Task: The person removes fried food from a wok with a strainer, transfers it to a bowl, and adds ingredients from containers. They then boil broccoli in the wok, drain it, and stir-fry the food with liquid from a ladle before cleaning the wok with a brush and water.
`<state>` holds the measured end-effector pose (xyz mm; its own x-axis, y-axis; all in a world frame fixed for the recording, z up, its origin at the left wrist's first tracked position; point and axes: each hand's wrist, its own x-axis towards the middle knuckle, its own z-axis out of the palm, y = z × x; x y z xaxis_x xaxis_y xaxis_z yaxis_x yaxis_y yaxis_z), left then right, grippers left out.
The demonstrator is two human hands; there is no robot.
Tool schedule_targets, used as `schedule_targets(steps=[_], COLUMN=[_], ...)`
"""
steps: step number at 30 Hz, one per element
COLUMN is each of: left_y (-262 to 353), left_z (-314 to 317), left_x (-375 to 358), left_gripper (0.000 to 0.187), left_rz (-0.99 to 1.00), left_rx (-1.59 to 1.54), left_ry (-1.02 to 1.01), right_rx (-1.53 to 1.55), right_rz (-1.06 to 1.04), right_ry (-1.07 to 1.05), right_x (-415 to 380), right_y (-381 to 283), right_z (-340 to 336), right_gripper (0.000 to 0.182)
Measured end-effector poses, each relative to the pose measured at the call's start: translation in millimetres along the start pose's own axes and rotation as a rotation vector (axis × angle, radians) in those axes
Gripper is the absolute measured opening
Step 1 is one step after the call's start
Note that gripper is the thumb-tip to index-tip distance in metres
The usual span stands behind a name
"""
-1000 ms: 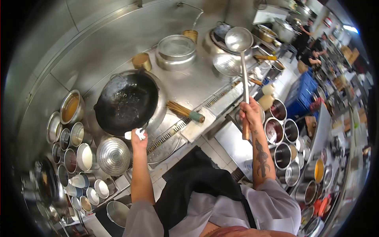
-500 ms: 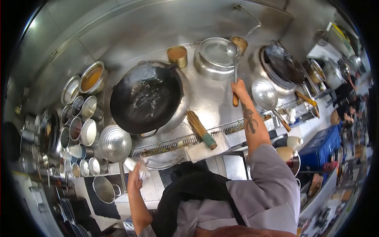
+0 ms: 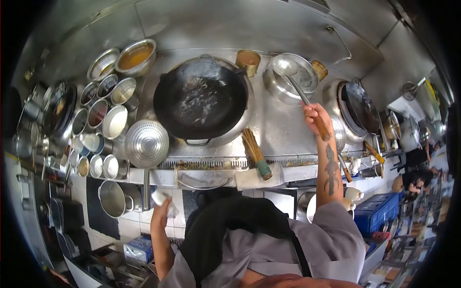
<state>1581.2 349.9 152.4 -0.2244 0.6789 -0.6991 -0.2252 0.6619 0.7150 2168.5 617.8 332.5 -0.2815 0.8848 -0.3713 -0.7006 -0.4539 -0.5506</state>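
Observation:
My right hand (image 3: pixel 315 117) is closed around the wooden handle of a long metal ladle (image 3: pixel 298 90). The ladle's bowl hangs over the left rim of a round steel pot (image 3: pixel 276 92). Low on the left, my left hand (image 3: pixel 161 213) grips a white, folded cloth (image 3: pixel 160 198) in front of the counter edge. A large black wok (image 3: pixel 201 98) with some wet residue sits on the burner between my hands. Near its front right lies a bamboo brush (image 3: pixel 257 153) with a green-wrapped end.
At the left stand several seasoning containers (image 3: pixel 115 122) and a bowl of amber liquid (image 3: pixel 136 56). A perforated strainer (image 3: pixel 146 144) rests at the counter edge. Tins (image 3: pixel 248 62) line the back; a second wok (image 3: pixel 359 108) stands right. Other people (image 3: pixel 417 177) are farther off.
The view has turned, shifting the stove's contents in the picture. The ladle has gone from upright at the pot's right side to slanted, its bowl now over the left rim. Both hands keep their hold.

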Motion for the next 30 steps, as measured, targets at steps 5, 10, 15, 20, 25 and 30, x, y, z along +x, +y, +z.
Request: schedule_targets(steps=[5,10,15,20,25,30], left_y=[37,56,50,100,126,125], left_z=[6,-2,5,83,173,207], left_x=[16,5,35,58,102,132], left_gripper=[0.051,0.051,0.06,0.055,0.037,0.019], left_rz=[0.038,0.047,-0.033,-0.072,-0.003,-0.01], left_rx=[-0.088,-0.124,-0.232,-0.436,-0.421,-0.419], left_ry=[-0.153,-0.171,-0.195,-0.385,-0.323,-0.141], right_rx=[0.155,0.127,-0.163,-0.728,-1.229,-1.31], right_rz=[0.09,0.277,0.367,0.125,-0.38,-0.739], right_ry=[-0.167,-0.11,-0.047,0.11,0.118,0.198], right_x=[-46,-51,-21,16,40,27], right_y=[78,150,190,201,173,101], right_z=[45,74,118,172,194,176], right_gripper=[0.033,0.035,0.026,0.014,0.032,0.056])
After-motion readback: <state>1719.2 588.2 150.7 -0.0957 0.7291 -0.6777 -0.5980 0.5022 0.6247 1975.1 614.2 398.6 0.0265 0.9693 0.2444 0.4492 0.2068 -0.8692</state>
